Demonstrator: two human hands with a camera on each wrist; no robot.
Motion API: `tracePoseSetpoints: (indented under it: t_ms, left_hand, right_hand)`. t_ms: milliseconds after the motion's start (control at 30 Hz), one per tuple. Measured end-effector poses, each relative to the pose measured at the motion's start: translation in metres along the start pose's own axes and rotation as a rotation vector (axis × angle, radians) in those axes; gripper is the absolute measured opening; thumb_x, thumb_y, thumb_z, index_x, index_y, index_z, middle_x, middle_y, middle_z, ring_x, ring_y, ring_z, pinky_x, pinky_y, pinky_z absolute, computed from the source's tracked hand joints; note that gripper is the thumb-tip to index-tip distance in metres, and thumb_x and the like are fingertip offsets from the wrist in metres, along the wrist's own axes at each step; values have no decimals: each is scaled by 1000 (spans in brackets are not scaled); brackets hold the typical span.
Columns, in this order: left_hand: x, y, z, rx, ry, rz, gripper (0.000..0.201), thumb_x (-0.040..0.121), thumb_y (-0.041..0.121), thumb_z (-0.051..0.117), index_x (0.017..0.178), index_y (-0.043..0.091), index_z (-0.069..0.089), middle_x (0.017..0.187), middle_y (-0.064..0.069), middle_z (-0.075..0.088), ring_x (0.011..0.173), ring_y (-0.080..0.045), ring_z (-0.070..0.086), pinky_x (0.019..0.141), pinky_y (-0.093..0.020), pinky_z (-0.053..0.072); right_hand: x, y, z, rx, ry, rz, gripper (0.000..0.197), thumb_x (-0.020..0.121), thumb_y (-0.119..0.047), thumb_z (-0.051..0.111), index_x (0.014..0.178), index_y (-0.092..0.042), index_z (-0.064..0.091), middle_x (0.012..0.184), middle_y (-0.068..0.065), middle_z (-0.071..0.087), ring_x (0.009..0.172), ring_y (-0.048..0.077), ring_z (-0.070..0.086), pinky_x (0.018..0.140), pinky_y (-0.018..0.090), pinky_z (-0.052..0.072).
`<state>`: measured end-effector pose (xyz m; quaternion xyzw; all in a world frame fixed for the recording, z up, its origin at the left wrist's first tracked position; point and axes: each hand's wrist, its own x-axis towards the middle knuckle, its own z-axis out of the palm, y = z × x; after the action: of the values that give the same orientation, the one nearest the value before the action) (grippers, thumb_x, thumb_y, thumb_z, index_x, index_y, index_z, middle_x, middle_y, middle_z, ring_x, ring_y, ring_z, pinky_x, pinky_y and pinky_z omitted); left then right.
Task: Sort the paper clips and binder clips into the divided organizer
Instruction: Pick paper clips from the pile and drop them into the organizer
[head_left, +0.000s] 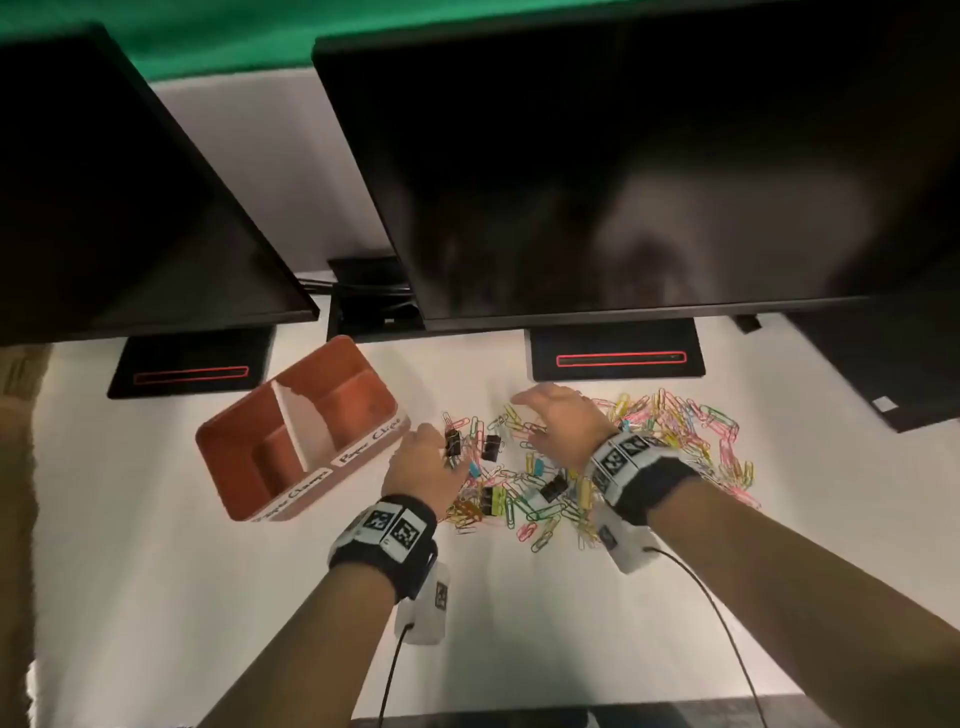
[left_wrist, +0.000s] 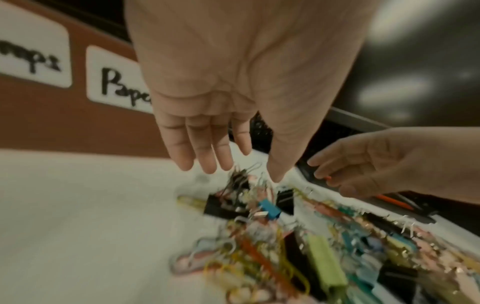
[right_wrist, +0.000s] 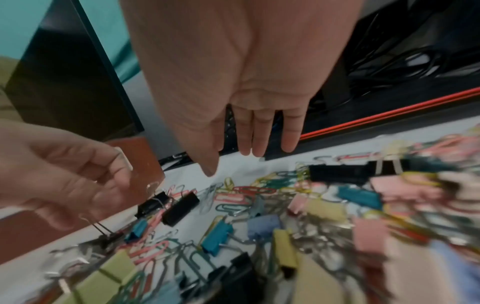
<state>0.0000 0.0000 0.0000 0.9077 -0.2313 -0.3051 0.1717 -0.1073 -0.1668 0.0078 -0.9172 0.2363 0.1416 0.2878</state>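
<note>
Nearest, I note my two forearms entering from the bottom edge, cables trailing from both wrist units. My left hand (head_left: 420, 465) hangs over the left fringe of the clip pile (head_left: 597, 467), fingers straight and apart, holding nothing. My right hand (head_left: 558, 423) hovers over the pile's middle, fingers loosely extended, also holding nothing. Black binder clips (head_left: 491, 446) lie among coloured paper clips on the white desk (head_left: 156, 597); both wrist views blur the near heap badly. The brown organizer (head_left: 296, 431) stands just left of the pile, its labels only partly legible. Beyond, two dark monitors (head_left: 623, 166) hide the desk's rear.
</note>
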Motion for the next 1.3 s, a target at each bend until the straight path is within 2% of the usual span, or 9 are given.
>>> tracePoseSetpoints:
  t_ms: [133,233,467,667,767,867,1000,1167,1300]
  left_hand:
    - [9,-18,14,10,20,-65,42,78,34,69,111,12,53,112,-7,52,105,-25,55,93,-36,47]
    - [14,-23,20,-17,48,-45,45,73,38,73,107,13,56,108,-6,52,102,-24,54,91,-40,48]
    - [21,-18,18,-3,40,-38,28,78,37,67,102,23,62,106,2,57,102,-20,57,92,-43,46]
    - [24,-17,17,39,76,-31,18,81,37,64,93,23,64,96,4,57,91,-18,58,88,-40,47]
    - [30,-16,20,33,48,-38,12,80,27,68,88,20,62,97,1,61,91,-20,59,87,-42,48]
    - [34,-16,22,30,13,-51,12,81,21,68,90,16,63,98,-4,67,93,-23,61,87,-41,50]
    - [36,-13,23,102,-36,-41,13,85,20,62,96,13,65,104,-6,66,99,-25,60,89,-38,49]
    - [33,-15,18,140,-37,90,10,86,12,58,93,10,65,101,-9,58,91,-26,58,85,-34,48]
    - [25,-23,6,60,-14,185,7,85,9,58,89,12,62,92,-6,64,86,-23,60,78,-33,50]
  right_hand:
    - [29,-4,9,-134,-170,5,64,84,-23,60,141,-31,32,150,5,25,136,28,28,112,48,29]
    - [36,-3,20,-143,-162,-34,62,81,-31,67,137,-30,40,144,5,29,130,28,31,107,46,33]
    - [31,5,26,-5,-94,-61,30,87,-11,60,116,-18,64,121,3,52,112,22,50,97,31,42]
    - [28,7,24,-16,-138,-4,31,87,-4,54,111,-19,65,121,4,54,107,22,55,97,34,47]
    - [27,5,25,2,-141,19,31,87,-3,54,112,-17,64,124,4,47,108,23,55,98,34,47]
    - [24,2,27,18,-98,16,20,86,-10,60,105,-13,66,120,4,47,101,22,56,92,31,48]
    - [30,2,27,1,-94,60,19,85,1,53,91,-11,66,107,6,56,94,24,59,83,29,50]
    - [31,-1,19,32,-215,137,35,85,6,43,113,-12,54,113,9,60,103,27,57,91,36,50]
    - [31,0,20,5,-220,145,37,86,4,47,117,-14,54,116,6,61,106,24,57,92,34,49]
